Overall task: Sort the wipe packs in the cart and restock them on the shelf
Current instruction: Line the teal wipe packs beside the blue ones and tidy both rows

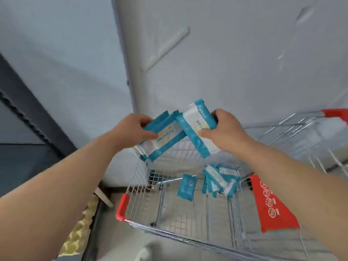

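Note:
My left hand (131, 129) grips a small stack of white wipe packs with teal edges (162, 140), held above the far end of the wire cart (169, 229). My right hand (221, 131) holds another white and teal wipe pack (195, 127), tilted and touching the left stack. Down in the cart basket lie a small all-teal pack (186, 187) and a loose pile of white and teal packs (219, 180). No shelf boards with stock show clearly in this blurred view.
The cart has red corner guards (121, 207) and a red child-seat flap (271, 204) on the right. A pale grey wall or panel (226, 63) rises ahead. A dark frame (28, 113) runs at the left, with a yellowish patterned item (79, 232) low beside the cart.

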### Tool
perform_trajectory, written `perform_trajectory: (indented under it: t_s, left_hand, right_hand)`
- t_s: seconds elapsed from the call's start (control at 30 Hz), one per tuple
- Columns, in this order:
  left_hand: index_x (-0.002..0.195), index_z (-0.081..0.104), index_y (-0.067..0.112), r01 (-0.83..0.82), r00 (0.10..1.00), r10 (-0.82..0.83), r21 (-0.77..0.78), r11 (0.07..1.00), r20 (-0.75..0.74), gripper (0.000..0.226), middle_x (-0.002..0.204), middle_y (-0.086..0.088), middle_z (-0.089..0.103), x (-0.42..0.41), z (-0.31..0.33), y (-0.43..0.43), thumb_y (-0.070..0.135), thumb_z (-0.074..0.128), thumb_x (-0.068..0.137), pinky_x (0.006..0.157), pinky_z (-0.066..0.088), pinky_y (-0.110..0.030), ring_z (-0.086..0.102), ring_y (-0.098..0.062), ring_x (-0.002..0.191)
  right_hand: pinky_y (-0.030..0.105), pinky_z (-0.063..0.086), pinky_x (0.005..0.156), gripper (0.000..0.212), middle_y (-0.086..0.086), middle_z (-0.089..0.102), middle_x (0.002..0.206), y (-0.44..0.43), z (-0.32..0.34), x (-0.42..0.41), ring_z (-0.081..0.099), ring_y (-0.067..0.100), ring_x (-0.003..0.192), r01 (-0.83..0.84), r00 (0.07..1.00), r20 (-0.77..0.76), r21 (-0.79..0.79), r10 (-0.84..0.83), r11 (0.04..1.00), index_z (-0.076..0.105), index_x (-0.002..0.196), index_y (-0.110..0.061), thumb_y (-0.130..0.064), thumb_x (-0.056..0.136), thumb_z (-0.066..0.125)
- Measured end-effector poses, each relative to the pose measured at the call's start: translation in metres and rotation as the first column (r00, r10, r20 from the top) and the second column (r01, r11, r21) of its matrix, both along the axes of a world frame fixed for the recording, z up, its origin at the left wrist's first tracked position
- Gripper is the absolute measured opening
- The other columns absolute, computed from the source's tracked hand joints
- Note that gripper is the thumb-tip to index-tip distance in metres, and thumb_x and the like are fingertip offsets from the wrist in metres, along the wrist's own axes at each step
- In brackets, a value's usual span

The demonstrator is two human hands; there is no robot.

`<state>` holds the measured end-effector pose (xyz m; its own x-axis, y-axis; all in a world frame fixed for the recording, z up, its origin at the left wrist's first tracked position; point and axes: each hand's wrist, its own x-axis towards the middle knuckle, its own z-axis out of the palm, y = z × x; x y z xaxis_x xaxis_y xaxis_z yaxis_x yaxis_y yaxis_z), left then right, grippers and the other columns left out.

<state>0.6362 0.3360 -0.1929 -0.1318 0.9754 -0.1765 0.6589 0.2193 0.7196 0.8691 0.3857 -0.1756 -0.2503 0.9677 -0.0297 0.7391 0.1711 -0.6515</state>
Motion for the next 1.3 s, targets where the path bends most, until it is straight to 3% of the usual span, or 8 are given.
perform_trajectory:
  t_s: [0.2,0.3,0.47,0.63,0.9,1.07,1.17,1.3]
  left_hand:
    - [0.105,0.065,0.028,-0.190,0.981,0.194,0.186,0.964,0.000,0.023,0.096,0.011,0.069,-0.071,0.140,-0.096,0.024,0.072,0.083,0.069,0.052,-0.023,0.065,-0.010,0.084]
    - [0.103,0.070,0.026,-0.282,0.956,0.292,0.286,0.916,0.009,0.023,0.094,0.009,0.072,-0.114,0.189,-0.151,0.024,0.074,0.080,0.078,0.056,-0.033,0.069,-0.014,0.086]
    - [0.096,0.067,0.027,-0.419,0.893,0.449,0.402,0.814,0.022,0.022,0.095,0.008,0.072,-0.199,0.240,-0.227,0.022,0.077,0.077,0.079,0.056,-0.031,0.069,-0.011,0.083]
    - [0.098,0.071,0.022,-0.494,0.844,0.537,0.403,0.771,0.007,0.025,0.093,0.004,0.074,-0.314,0.259,-0.285,0.020,0.079,0.074,0.087,0.056,-0.041,0.071,-0.019,0.086]
    - [0.100,0.070,0.025,-0.429,0.869,0.480,0.300,0.852,-0.121,0.031,0.102,0.001,0.072,-0.486,0.266,-0.321,0.020,0.082,0.072,0.090,0.055,-0.039,0.069,-0.020,0.093]
    - [0.108,0.070,0.019,-0.295,0.917,0.321,0.141,0.945,-0.237,0.033,0.102,0.002,0.072,-0.545,0.254,-0.305,0.017,0.079,0.076,0.091,0.052,-0.030,0.067,-0.016,0.094]
    - [0.101,0.070,0.025,-0.226,0.927,0.231,0.053,0.973,-0.296,0.025,0.101,0.004,0.072,-0.567,0.241,-0.286,0.018,0.076,0.078,0.095,0.050,-0.033,0.066,-0.016,0.098]
    - [0.116,0.066,0.026,-0.116,0.905,0.076,-0.071,0.991,-0.418,0.035,0.108,0.007,0.067,-0.589,0.224,-0.268,0.031,0.072,0.082,0.096,0.049,-0.035,0.062,-0.015,0.100]
  right_hand:
    - [0.020,0.036,0.054,0.027,-0.011,0.056,0.084,-0.053,0.138,-0.072,0.052,0.001,0.070,-0.223,0.971,-0.049,0.164,0.233,0.961,0.053,0.094,-0.020,-0.022,0.079,0.075]
    - [0.019,0.037,0.054,0.027,-0.011,0.058,0.085,-0.084,0.192,-0.120,0.054,0.001,0.072,-0.313,0.940,-0.065,0.229,0.335,0.922,0.055,0.097,-0.019,-0.022,0.078,0.075]
    - [0.021,0.041,0.057,0.027,-0.007,0.063,0.089,-0.132,0.245,-0.214,0.058,0.005,0.074,-0.399,0.892,-0.095,0.295,0.442,0.868,0.059,0.097,-0.017,-0.021,0.077,0.076]
    - [0.026,0.050,0.064,0.030,-0.001,0.066,0.095,-0.173,0.264,-0.321,0.063,0.014,0.082,-0.440,0.864,-0.130,0.278,0.487,0.854,0.061,0.101,-0.013,-0.020,0.076,0.076]
    - [0.038,0.056,0.079,0.028,0.001,0.069,0.095,-0.214,0.261,-0.469,0.066,0.019,0.085,-0.384,0.894,-0.169,0.190,0.415,0.904,0.063,0.095,-0.016,-0.020,0.072,0.079]
    - [0.033,0.055,0.071,0.024,0.001,0.069,0.092,-0.221,0.253,-0.529,0.068,0.017,0.081,-0.389,0.906,-0.142,0.084,0.398,0.917,0.063,0.092,-0.015,-0.016,0.073,0.079]
    - [0.032,0.057,0.070,0.029,0.000,0.070,0.093,-0.218,0.247,-0.556,0.068,0.017,0.080,-0.411,0.905,-0.106,0.043,0.413,0.911,0.063,0.097,-0.014,-0.017,0.073,0.079]
    - [0.033,0.058,0.070,0.030,-0.002,0.069,0.093,-0.210,0.238,-0.582,0.069,0.016,0.080,-0.429,0.900,-0.070,0.021,0.430,0.903,0.062,0.098,-0.016,-0.018,0.074,0.080]
